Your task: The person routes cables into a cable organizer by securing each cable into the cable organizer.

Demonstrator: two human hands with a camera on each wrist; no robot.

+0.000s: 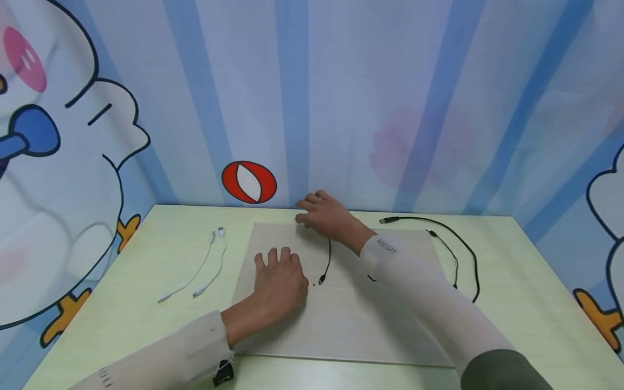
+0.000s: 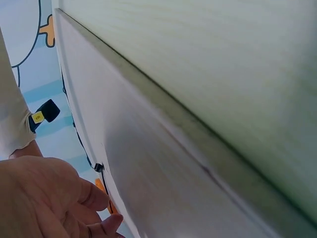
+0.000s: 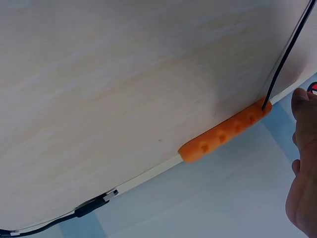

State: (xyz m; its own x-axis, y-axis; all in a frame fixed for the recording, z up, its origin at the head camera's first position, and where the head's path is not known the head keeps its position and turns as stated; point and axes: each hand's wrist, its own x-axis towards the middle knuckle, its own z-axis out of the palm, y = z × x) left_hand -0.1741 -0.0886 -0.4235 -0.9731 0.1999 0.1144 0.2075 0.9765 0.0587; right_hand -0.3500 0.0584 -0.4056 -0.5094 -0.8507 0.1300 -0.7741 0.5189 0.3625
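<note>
Head view blind spots:
Thick black cable's (image 1: 476, 266) near end hidden behind right sleeve (image 1: 414, 287); orange bar (image 3: 225, 131) masked; tabletop's (image 1: 526, 303) near edge cropped.

I face a blue-striped fabric backdrop (image 1: 336, 97), printed with white cartoon figures (image 1: 53, 216) and a red-and-white oval (image 1: 249, 182), behind a pale yellow-green table (image 1: 512, 281).

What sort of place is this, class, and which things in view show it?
Probably a tabletop demonstration or filming booth: a cartoon-printed backdrop stands behind a pale table, where white cables lie beside a flat board.
</note>
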